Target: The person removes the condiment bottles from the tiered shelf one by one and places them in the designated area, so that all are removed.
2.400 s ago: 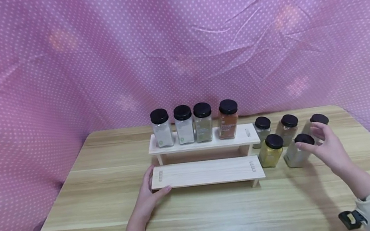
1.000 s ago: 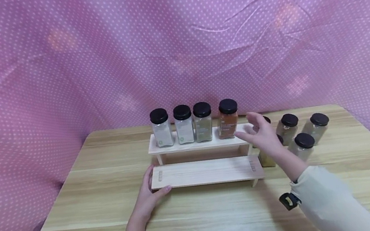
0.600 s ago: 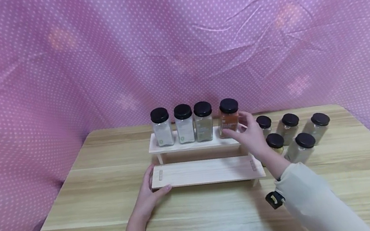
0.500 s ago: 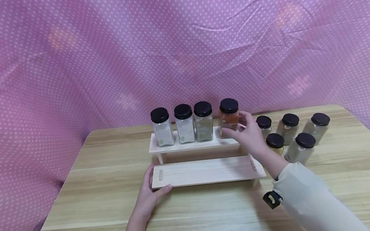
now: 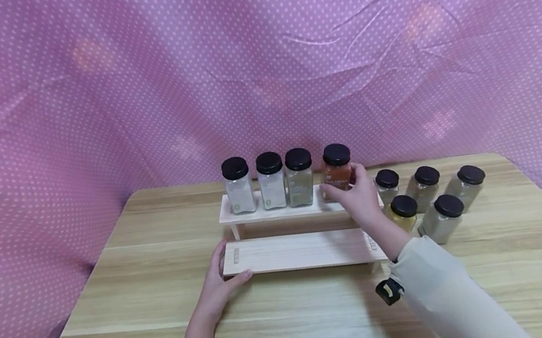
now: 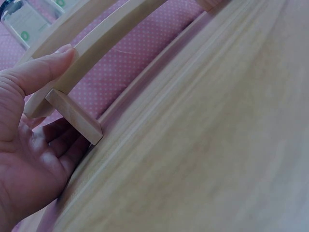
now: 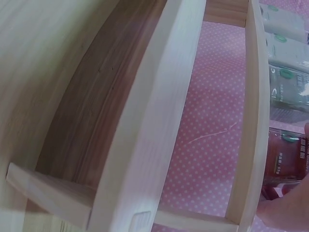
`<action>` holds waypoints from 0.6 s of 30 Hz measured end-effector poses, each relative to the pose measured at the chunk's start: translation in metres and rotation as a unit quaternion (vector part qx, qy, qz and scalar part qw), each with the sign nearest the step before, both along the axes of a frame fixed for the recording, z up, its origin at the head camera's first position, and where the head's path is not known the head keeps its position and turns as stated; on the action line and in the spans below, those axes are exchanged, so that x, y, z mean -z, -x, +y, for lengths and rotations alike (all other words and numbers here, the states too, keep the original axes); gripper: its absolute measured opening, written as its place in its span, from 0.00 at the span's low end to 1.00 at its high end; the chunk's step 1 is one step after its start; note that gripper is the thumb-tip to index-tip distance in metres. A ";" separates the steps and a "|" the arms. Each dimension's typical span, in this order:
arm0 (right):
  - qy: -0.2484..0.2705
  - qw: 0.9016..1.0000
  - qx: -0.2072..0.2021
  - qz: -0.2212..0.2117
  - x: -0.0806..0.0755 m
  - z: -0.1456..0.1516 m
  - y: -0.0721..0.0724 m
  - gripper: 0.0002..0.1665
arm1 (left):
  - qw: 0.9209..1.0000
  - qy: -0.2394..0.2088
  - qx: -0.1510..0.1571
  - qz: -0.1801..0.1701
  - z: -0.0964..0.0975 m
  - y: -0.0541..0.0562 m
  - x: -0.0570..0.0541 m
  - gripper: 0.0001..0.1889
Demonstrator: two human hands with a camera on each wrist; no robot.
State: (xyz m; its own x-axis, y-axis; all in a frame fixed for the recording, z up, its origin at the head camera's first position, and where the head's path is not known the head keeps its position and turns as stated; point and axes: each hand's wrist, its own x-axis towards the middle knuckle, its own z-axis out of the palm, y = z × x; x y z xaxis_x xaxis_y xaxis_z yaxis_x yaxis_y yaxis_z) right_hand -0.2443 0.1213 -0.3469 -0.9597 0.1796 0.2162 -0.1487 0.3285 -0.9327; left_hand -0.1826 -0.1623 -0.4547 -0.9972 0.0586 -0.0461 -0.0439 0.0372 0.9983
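A two-tier wooden rack (image 5: 300,252) stands on the table. My left hand (image 5: 214,289) grips the left end of its lower tier, thumb on the front edge; in the left wrist view the fingers reach behind the leg. On the upper tier stands a jar of red-orange spice (image 5: 337,176) with a black lid. My right hand (image 5: 362,202) holds this jar by its lower sides, thumb at the front left and fingers at the right. The right wrist view catches the red jar (image 7: 286,153) and part of the hand (image 7: 288,208) at its right edge.
Two white-filled jars (image 5: 240,193) and a grey-green jar (image 5: 300,185) share the upper tier, left of the red one. Several more black-lidded jars, one of them yellow (image 5: 403,216), stand on the table (image 5: 296,324) to the rack's right. A pink dotted cloth (image 5: 254,65) hangs behind.
My right hand has come leftward from the jars on the table to the red spice jar and taken hold of it. The left hand has stayed on the rack.
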 end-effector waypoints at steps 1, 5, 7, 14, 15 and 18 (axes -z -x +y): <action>0.001 1.000 0.004 0.001 0.000 -0.001 0.000 0.33 | 1.000 0.001 0.000 0.000 0.000 0.000 0.000 0.48; 0.004 1.000 0.014 0.000 -0.001 -0.002 -0.001 0.33 | 1.000 0.002 -0.001 0.002 0.000 0.000 0.001 0.48; 0.007 1.000 0.017 -0.001 -0.001 -0.002 -0.002 0.32 | 1.000 0.003 -0.002 0.002 0.000 0.000 0.001 0.48; 0.002 1.000 0.016 -0.002 -0.003 0.001 -0.007 0.31 | 1.000 0.002 -0.002 0.004 0.000 -0.001 0.001 0.48; 0.000 1.000 0.014 -0.004 -0.004 0.002 -0.009 0.30 | 1.000 0.002 -0.002 0.004 0.000 -0.001 0.001 0.48; -0.003 1.000 0.006 -0.006 -0.005 0.004 -0.013 0.30 | 1.000 0.003 -0.003 0.003 -0.001 -0.001 0.001 0.48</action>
State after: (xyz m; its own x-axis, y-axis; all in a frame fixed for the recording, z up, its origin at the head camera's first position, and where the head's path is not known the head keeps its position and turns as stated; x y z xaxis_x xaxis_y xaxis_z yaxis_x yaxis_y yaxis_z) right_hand -0.2317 0.1250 -0.3417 -0.9602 0.1896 0.2052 -0.1329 0.3361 -0.9324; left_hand -0.1820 -0.1629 -0.4560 -0.9978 0.0530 -0.0400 -0.0377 0.0432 0.9984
